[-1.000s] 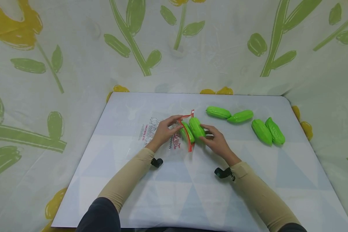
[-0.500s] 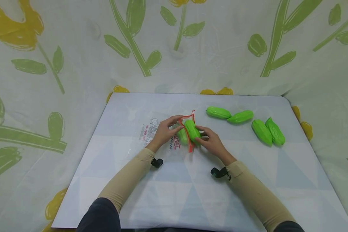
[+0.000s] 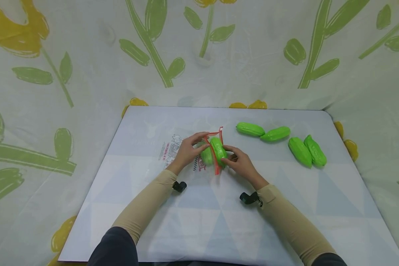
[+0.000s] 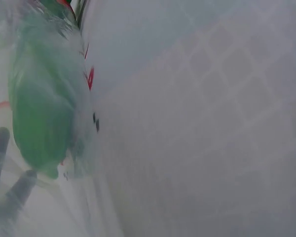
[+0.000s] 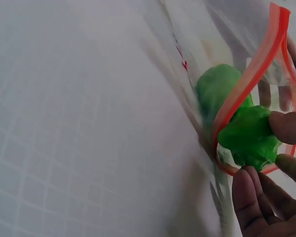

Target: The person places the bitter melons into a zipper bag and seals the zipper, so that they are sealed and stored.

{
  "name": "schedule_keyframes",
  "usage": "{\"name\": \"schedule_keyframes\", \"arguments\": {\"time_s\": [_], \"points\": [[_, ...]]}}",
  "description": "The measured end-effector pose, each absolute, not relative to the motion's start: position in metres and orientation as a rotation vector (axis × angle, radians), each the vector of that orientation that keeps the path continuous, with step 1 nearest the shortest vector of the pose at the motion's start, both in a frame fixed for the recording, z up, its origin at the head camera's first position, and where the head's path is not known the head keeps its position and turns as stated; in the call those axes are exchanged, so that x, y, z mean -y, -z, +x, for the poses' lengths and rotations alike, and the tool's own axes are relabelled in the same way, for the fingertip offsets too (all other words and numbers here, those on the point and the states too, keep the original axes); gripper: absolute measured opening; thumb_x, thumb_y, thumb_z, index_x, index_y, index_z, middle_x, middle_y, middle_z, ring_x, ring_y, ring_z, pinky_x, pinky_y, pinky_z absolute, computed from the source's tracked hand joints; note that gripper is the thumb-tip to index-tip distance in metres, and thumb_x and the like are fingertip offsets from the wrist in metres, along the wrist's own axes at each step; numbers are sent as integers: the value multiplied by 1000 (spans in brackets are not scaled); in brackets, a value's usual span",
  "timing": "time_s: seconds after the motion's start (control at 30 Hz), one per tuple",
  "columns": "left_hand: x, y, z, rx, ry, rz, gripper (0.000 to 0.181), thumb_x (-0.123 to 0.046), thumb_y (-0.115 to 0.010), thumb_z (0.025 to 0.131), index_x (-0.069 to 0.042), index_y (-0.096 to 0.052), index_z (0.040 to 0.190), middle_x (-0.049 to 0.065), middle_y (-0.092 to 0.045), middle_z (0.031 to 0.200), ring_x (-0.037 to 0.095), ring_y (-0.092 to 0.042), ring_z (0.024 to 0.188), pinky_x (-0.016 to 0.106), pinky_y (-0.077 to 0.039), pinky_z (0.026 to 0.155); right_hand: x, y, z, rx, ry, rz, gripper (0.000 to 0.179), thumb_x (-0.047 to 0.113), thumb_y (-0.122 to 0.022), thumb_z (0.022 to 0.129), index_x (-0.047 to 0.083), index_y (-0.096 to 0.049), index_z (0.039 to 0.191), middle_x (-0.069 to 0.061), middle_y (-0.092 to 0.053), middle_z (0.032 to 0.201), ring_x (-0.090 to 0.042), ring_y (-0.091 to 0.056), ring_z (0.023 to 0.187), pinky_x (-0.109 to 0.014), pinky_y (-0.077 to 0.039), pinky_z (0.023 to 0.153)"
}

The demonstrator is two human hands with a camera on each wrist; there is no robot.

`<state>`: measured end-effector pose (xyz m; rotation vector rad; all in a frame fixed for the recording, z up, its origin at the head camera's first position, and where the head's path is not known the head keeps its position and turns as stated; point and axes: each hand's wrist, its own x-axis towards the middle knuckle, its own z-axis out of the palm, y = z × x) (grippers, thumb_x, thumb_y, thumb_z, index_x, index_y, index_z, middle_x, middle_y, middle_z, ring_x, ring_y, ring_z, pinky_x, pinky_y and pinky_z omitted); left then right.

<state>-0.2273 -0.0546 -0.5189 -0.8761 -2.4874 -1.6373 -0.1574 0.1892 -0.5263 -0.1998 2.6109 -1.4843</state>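
Note:
A clear zip bag with a red zip rim and printed drawings lies on the table, its mouth held apart toward the right. My left hand grips the bag at its rim. One green toy gourd is inside, seen through the plastic in the left wrist view. My right hand holds a second green gourd by thumb and fingers, partly within the mouth. In the right wrist view this gourd's end shows between the fingertips, beside the red rim.
At the table's far side lie two more green gourds, a left one and a right one, end to end. Farther right, another gourd lies beside a pointed one. A flower-print cloth rises behind the table.
My right hand has moved left, carrying its gourd from outside the rim into the bag's mouth. The first gourd has shifted deeper into the bag. My left hand has stayed in place.

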Motion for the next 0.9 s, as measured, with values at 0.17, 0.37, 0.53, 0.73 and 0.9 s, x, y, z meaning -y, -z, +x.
{"name": "schedule_keyframes", "arguments": {"time_s": [0.17,0.37,0.53,0.73,0.9], "points": [[54,517,-227,2475,1633,-882,49,-22,-74,95,-21,-60,142,1,-64,138,23,-62,124,36,-47,109,-189,525,-156,-2583,1532,-231,57,24,-72,97,16,-51,150,-11,-55,147,-27,-67,101,-37,-59,79],[53,517,-227,2481,1633,-881,48,-24,-74,95,-21,-61,141,1,-65,136,23,-62,125,36,-47,109,-188,524,-158,-2598,1534,-237,55,25,-70,99,16,-52,150,-12,-54,147,-28,-67,104,-39,-59,81],[53,517,-227,2470,1640,-886,49,-22,-75,95,-20,-61,141,2,-65,137,23,-62,125,36,-47,109,-185,525,-158,-2604,1539,-242,54,23,-69,99,12,-52,149,-13,-53,146,-29,-67,105,-38,-59,80],[53,518,-227,2467,1632,-889,49,-22,-74,95,-20,-60,142,1,-64,139,23,-62,125,38,-48,108,-182,526,-159,-2602,1522,-225,54,24,-70,99,14,-52,149,-13,-58,141,-27,-66,102,-35,-57,74],[53,518,-228,2465,1624,-899,48,-23,-74,96,-20,-60,142,1,-64,138,23,-63,124,40,-48,108,-182,527,-160,-2630,1506,-266,56,23,-71,98,19,-51,151,-13,-62,136,-26,-64,95,-34,-55,70]]}}
